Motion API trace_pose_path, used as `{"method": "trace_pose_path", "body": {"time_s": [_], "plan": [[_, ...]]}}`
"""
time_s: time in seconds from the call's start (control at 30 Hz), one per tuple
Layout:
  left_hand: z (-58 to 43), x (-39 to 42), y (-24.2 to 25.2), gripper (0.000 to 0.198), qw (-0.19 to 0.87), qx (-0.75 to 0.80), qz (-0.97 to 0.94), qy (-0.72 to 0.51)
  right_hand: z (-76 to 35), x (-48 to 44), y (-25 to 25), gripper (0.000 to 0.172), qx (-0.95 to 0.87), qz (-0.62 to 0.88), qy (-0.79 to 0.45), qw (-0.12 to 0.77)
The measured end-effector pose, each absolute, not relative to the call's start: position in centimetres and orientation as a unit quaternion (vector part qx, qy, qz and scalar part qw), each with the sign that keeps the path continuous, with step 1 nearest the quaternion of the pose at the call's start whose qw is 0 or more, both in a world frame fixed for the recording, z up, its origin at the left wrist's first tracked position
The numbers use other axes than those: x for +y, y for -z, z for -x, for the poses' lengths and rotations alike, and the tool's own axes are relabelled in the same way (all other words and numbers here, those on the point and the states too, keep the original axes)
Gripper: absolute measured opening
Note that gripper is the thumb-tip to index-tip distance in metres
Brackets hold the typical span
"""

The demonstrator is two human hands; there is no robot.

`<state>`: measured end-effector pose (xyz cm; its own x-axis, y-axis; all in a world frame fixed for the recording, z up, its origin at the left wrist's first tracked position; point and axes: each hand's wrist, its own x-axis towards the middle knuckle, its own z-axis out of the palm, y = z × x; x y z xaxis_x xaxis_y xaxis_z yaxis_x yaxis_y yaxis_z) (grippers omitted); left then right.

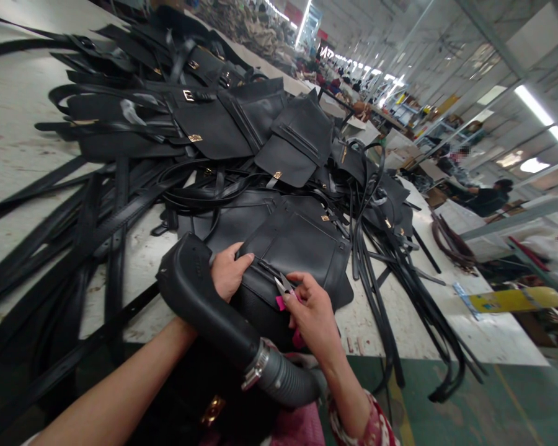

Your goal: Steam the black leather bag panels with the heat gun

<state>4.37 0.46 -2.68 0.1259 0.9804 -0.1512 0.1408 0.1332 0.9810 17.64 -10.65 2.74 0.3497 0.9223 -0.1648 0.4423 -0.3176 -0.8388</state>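
My right hand (312, 310) is closed around small thread snips (284, 287) with pink handles. Their pointed blades are parted and lie close to a strap loop on a black leather bag panel (302, 241). At this panel's left edge, my left hand (227, 272) pinches the leather, thumb on top. A black curved nozzle (204, 303) on a ribbed grey hose (288, 378) stands in front of me and hides part of my left wrist and the lower leather. Below it, a gold clasp (212, 410) shows on dark material near my lap.
Black leather bag pieces (242, 118) with gold clasps are heaped across the pale table (18, 124). Long black straps (93, 235) spread left, and more straps (418, 297) hang over the front edge at right. A yellow object (516, 300) lies farther right. People sit in the background.
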Motion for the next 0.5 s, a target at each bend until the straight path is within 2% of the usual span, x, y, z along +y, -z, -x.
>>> {"method": "trace_pose_path", "body": {"time_s": [0.13, 0.33, 0.5], "plan": [[-4.3, 0.3, 1.9, 0.038, 0.546, 0.528, -0.518, -0.393, -17.7, -10.9, -3.3, 0.032, -0.506, 0.741, -0.288, 0.336], [-4.1, 0.5, 1.8, 0.041, 0.601, 0.505, -0.496, -0.371, -17.1, -10.5, -3.5, 0.033, -0.603, 0.728, -0.197, 0.260], [-3.9, 0.8, 1.5, 0.048, 0.646, 0.480, -0.468, -0.364, -16.8, -10.2, -3.8, 0.035, -0.623, 0.737, -0.177, 0.193]]}}
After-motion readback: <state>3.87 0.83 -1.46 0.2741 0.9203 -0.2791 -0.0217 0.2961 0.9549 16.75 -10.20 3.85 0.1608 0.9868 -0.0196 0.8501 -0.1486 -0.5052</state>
